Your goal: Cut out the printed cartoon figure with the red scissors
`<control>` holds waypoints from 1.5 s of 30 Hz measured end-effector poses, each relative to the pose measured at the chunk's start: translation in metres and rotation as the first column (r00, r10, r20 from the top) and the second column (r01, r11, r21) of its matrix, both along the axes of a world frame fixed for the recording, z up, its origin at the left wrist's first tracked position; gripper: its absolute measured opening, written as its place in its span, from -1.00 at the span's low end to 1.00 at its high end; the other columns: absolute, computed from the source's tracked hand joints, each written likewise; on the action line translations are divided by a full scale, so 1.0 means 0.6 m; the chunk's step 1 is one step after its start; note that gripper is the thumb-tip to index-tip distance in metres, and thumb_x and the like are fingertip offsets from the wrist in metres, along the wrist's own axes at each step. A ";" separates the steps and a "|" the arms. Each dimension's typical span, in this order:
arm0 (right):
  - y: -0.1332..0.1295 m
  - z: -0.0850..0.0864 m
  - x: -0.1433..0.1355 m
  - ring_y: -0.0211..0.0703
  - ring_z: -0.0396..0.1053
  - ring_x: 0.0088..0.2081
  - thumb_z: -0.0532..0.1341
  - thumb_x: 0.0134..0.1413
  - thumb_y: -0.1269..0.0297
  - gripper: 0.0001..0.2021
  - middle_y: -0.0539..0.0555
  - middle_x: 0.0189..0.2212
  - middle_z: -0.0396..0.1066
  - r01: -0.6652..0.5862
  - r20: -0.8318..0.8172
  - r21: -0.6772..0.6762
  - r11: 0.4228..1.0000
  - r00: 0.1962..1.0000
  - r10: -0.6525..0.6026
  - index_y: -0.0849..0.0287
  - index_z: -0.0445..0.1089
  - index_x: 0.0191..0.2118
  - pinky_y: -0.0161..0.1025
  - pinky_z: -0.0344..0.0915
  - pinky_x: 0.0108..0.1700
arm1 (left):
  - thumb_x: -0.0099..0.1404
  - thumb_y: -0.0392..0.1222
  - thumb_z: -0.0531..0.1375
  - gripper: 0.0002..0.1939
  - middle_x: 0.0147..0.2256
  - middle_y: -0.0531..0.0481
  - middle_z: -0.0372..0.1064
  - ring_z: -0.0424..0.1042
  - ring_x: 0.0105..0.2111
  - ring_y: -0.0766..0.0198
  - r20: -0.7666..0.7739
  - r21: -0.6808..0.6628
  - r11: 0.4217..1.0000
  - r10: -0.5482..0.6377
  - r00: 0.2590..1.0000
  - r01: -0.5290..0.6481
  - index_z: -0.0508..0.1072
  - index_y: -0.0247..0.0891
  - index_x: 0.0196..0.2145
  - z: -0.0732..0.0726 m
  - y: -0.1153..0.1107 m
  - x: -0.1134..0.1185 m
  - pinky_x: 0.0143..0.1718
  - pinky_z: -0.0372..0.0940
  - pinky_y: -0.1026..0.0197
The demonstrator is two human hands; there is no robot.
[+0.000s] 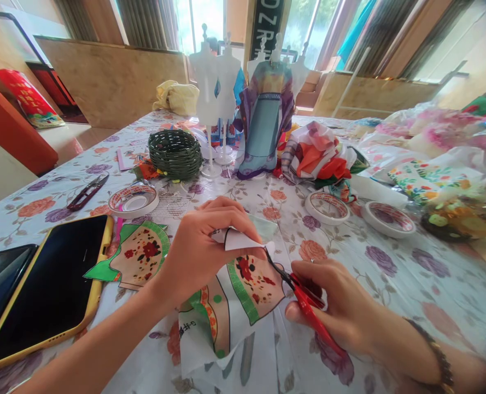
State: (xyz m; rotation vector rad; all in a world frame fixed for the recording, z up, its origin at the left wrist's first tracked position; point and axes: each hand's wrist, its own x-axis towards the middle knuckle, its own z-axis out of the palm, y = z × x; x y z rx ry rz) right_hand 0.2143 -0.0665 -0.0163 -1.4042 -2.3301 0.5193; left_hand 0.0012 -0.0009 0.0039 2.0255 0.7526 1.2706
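My left hand (204, 246) pinches the upper edge of a printed fabric piece (259, 290) with green borders and red flowers, holding it above the table. Red-handled scissors (308, 306) are in my right hand (341, 301), fingers through the handles. Their blades meet the fabric's edge close to my left fingertips, along the outline of the print. Left of my left hand lies a cut-out piece (142, 254) with a matching flower print and green trim. The lower part of the held fabric folds over, showing more printed shapes and some lettering.
A phone in a yellow case (58, 284) lies at the left, beside thread snips (87, 192) and a tape roll (133, 201). Farther back stand a dark woven basket (175, 153), white mannequins (205, 82) and a dressed one (262, 126). More tape rolls (327, 207) and fabric (316, 153) sit right.
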 end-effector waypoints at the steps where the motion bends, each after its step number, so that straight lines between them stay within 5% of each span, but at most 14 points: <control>1: 0.000 0.001 0.000 -0.30 0.04 -0.63 0.02 0.20 -0.12 -0.49 -0.04 -0.71 0.15 0.000 -0.006 0.004 1.000 1.000 0.000 0.15 0.19 -0.60 -0.29 -0.05 -0.57 | 0.12 -0.12 0.39 -0.85 -0.50 0.07 0.47 0.39 -0.33 0.24 0.001 -0.004 1.000 0.001 1.000 -0.001 0.53 -0.16 -0.53 0.000 0.000 0.000 -0.17 0.28 0.11; 14: -0.004 0.011 0.001 -0.23 0.09 -0.65 -0.11 0.23 -0.25 -0.36 -0.02 -0.71 0.12 0.007 -0.059 -0.029 1.000 0.998 -0.009 0.14 0.33 -0.59 -0.28 0.02 -0.63 | 0.01 -0.31 0.44 -0.86 -0.45 0.09 0.47 0.40 -0.26 0.25 0.023 -0.075 0.997 0.001 1.000 0.001 0.58 -0.13 -0.51 -0.002 -0.001 0.000 -0.14 0.27 0.18; 45: -0.006 0.010 -0.002 -0.26 0.02 -0.65 -0.11 0.17 -0.32 -0.33 -0.03 -0.71 0.08 0.002 -0.113 -0.093 0.996 0.994 -0.012 0.14 0.28 -0.63 -0.29 -0.01 -0.66 | 0.01 -0.24 0.45 -0.88 -0.42 0.05 0.46 0.40 -0.29 0.24 0.031 -0.074 0.997 0.014 0.999 -0.012 0.57 -0.14 -0.52 -0.006 0.000 0.001 -0.17 0.28 0.17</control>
